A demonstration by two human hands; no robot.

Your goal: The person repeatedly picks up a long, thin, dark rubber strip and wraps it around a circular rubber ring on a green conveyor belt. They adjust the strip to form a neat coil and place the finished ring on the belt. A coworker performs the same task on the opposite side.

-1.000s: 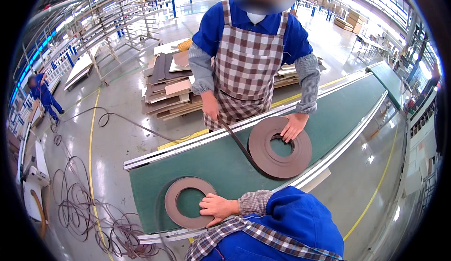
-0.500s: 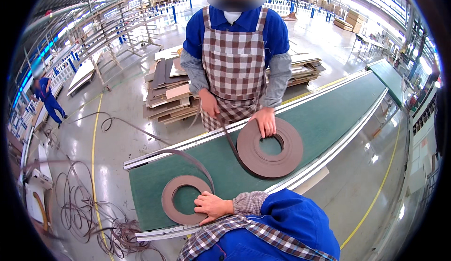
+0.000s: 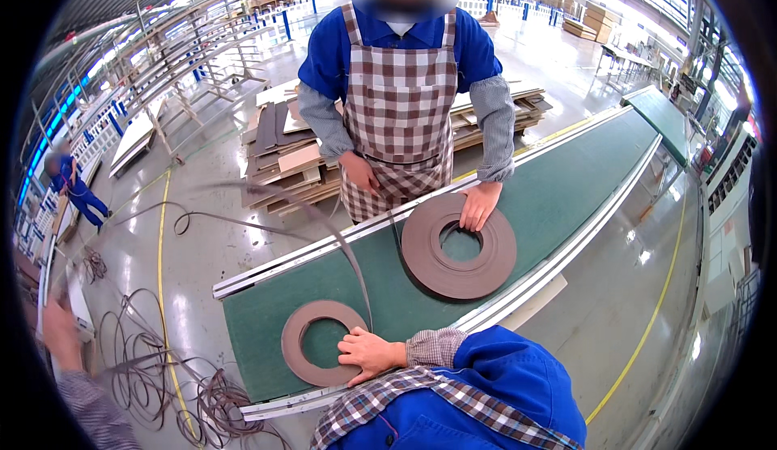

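Right hand [image 3: 368,353] rests flat, fingers spread, on the small brown roll [image 3: 294,333].

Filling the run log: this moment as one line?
right hand: flat on small brown roll | left hand: raised at left, blurred | co-worker's hand: on larger roll | surface: green table

Glossy grey factory floor [image 3: 202,248], yellow lines, metal racks [image 3: 186,70]

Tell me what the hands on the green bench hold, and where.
Nothing gripped. The near hand lies flat on the small brown roll, at its inner rim; the far hand presses the big roll, fingers over its inner edge.
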